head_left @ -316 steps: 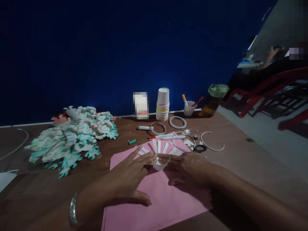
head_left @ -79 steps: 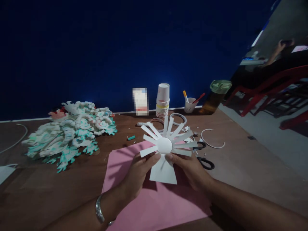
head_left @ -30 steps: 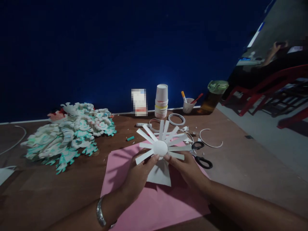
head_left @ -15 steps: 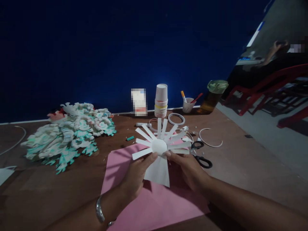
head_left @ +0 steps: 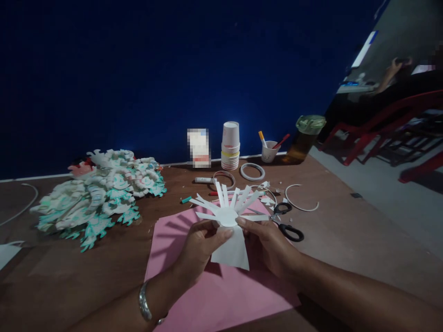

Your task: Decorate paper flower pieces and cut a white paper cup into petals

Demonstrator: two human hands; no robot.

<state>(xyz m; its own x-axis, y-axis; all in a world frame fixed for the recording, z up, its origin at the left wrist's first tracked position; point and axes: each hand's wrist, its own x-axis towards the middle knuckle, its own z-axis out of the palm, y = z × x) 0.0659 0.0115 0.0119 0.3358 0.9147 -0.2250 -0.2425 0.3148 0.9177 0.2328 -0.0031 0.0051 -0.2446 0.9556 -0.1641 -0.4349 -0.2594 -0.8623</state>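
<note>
A white paper cup cut into strips (head_left: 229, 249) is held up over the pink paper sheets (head_left: 221, 299), its strips fanned out around a round base and one wide panel hanging toward me. My left hand (head_left: 199, 246) pinches it at the left, thumb on the wide panel just below the base. On the other side my right hand (head_left: 272, 242) grips the rim of the base between thumb and fingers. The fingers behind the paper are partly hidden. Black-handled scissors (head_left: 291, 233) lie just beyond my right hand, their blades partly covered by a strip.
A heap of white and green paper cutouts (head_left: 104, 193) lies at the left. Behind are stacked paper cups (head_left: 230, 145), a cup with pens (head_left: 270, 152), a tape ring (head_left: 252, 172) and an amber container (head_left: 304, 140). A person sits at the far right beside red chairs (head_left: 377, 120).
The cut cup has tilted, its far strips rising and bunching more upward. My left thumb has slid slightly right and down onto the wide panel. The view has shifted slightly.
</note>
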